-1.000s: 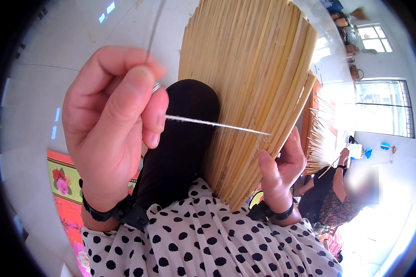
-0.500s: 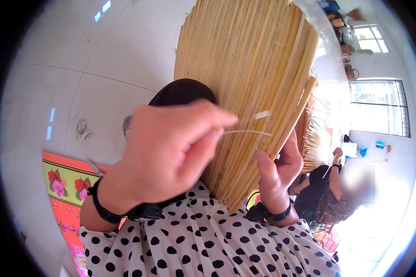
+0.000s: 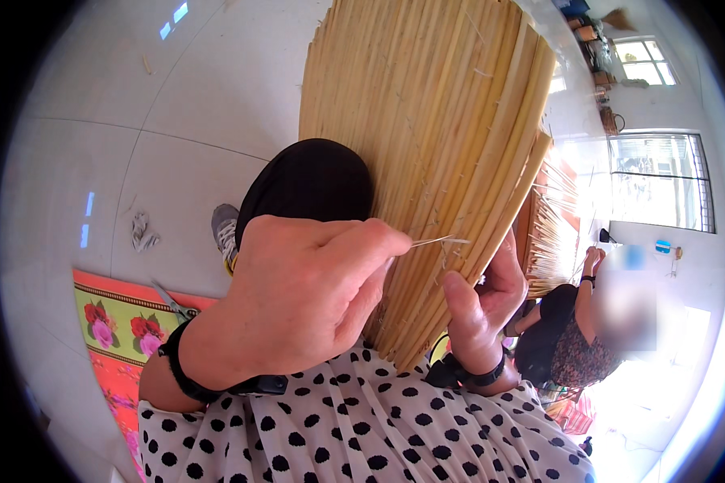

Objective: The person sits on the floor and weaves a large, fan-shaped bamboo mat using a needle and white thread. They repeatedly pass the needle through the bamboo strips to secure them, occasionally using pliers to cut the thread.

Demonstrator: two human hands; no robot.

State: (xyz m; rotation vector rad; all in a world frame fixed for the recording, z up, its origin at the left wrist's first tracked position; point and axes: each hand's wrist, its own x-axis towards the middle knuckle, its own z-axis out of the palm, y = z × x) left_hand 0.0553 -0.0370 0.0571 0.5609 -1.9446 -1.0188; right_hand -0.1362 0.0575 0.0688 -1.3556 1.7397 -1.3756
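A long mat of pale yellow reed stalks [image 3: 411, 121], bound with thin white thread, slants up from my lap and away from me. My left hand [image 3: 314, 298] is closed in a pinch on thin white thread [image 3: 433, 241], which runs rightward over the mat. At the mat's lower right edge, my right hand [image 3: 483, 302] grips the stalks, thumb on the near side and fingers curled round the edge, partly hidden behind it. Small stitches and loose thread ends show along the stalks near my right thumb.
Scissors [image 3: 173, 302] lie on a red floral cloth [image 3: 109, 338] at the left. A crumpled scrap [image 3: 143, 232] is on the tiled floor. To the right, a person [image 3: 572, 330] sits by another bundle of thin stalks [image 3: 549, 233]. A basket [image 3: 612, 122] stands farther back.
My left hand has moved slightly down and its fingers are drawn closer together on the thread. The thread now runs straighter. My right hand stays on the mat's edge.
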